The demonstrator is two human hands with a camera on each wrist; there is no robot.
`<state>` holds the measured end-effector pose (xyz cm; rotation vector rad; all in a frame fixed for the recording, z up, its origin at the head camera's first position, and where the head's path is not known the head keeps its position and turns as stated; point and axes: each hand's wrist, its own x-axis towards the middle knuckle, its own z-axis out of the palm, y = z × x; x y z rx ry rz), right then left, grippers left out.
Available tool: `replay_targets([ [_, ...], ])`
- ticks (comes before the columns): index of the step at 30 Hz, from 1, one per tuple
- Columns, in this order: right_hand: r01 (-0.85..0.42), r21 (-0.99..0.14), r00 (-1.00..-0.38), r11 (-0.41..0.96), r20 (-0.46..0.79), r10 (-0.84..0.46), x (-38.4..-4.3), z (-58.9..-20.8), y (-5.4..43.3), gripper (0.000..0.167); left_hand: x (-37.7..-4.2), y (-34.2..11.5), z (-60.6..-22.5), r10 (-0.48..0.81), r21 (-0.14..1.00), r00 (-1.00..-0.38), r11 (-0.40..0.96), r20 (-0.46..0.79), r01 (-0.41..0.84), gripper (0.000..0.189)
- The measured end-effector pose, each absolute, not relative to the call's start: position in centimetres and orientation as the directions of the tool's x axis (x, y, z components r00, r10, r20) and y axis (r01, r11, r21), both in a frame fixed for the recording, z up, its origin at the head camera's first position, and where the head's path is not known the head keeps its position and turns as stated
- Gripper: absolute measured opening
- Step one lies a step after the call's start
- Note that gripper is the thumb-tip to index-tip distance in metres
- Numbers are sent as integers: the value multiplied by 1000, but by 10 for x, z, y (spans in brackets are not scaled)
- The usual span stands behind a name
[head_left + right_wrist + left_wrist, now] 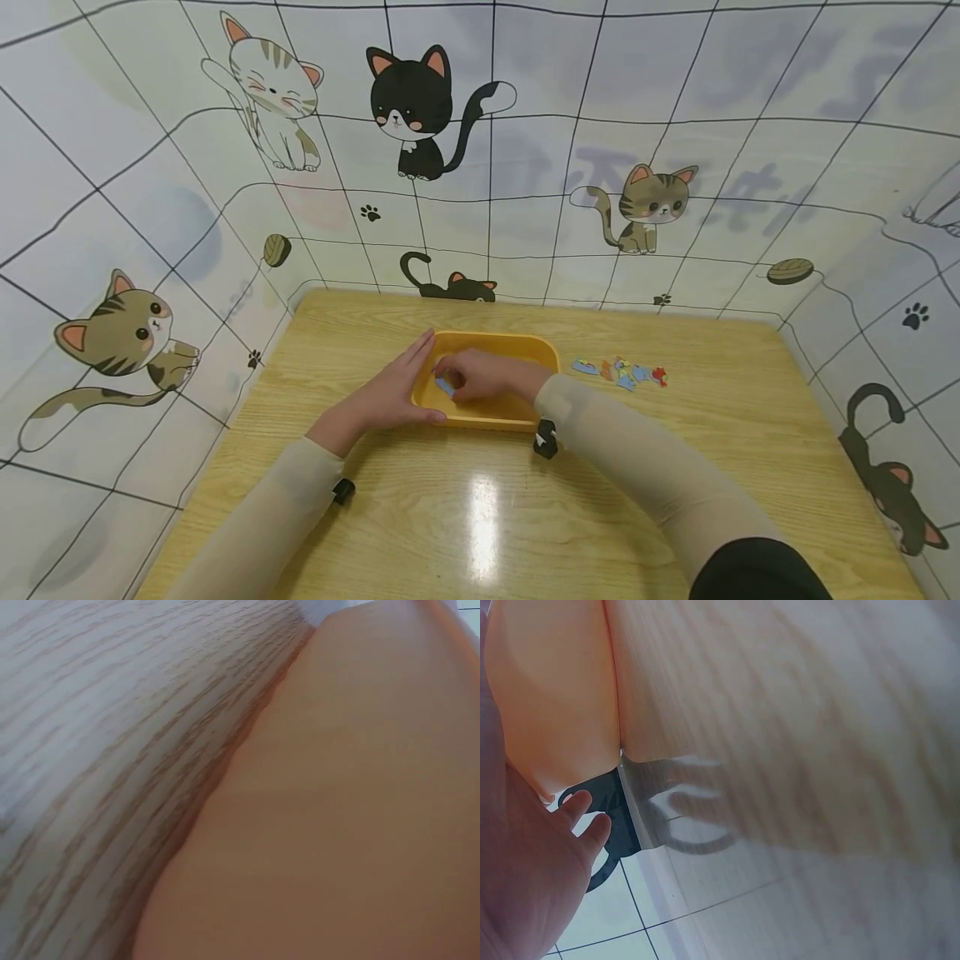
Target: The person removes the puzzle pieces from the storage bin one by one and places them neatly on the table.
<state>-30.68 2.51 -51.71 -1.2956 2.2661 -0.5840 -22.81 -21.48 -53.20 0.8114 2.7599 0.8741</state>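
A yellow plastic tray (495,423) stands on the wooden table. My left hand (386,396) rests against its left end, fingers extended along the left side and thumb at the near wall. In the left wrist view, fingertips of the left hand (536,855) show beside the orange-looking tray wall (555,690). My right hand (483,375) reaches down into the tray with its fingers curled. It pinches a small flat blue piece (445,387) near the tray's left end; part of the piece is hidden by the fingers. The right wrist view shows only the tray's outer wall (337,787) and the table.
Right of the tray lie several small flat colourful pieces, among them a blue one (585,367) and a red one (659,376). A white cloth with cat drawings (525,167) surrounds the wooden table (420,508) at the back and sides.
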Motion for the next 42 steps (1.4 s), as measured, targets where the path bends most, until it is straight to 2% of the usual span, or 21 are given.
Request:
replay_targets([
  [6, -731, -533, -436, 425, -114, -893, -305, -521, 31, 40, -228, -214, -531, 529, 566, -848, 688, 37, 454, 142],
  [10, -718, -547, -456, 431, -99, -885, -302, -516, 41, 40, -227, -213, -530, 528, 569, -849, 688, 35, 452, 142],
  [17, -670, -575, -525, 470, -81, -847, -294, -494, 67, 45, -227, -212, -529, 524, 570, -851, 688, 38, 449, 142],
  [27, -658, -509, -653, 554, 20, -757, -281, -475, 114, 47, -228, -213, -531, 522, 558, -852, 696, 39, 452, 144],
  [42, -591, -517, -759, 619, 97, -644, -274, -463, 183, 45, -227, -213, -531, 519, 562, -854, 697, 31, 444, 145],
])
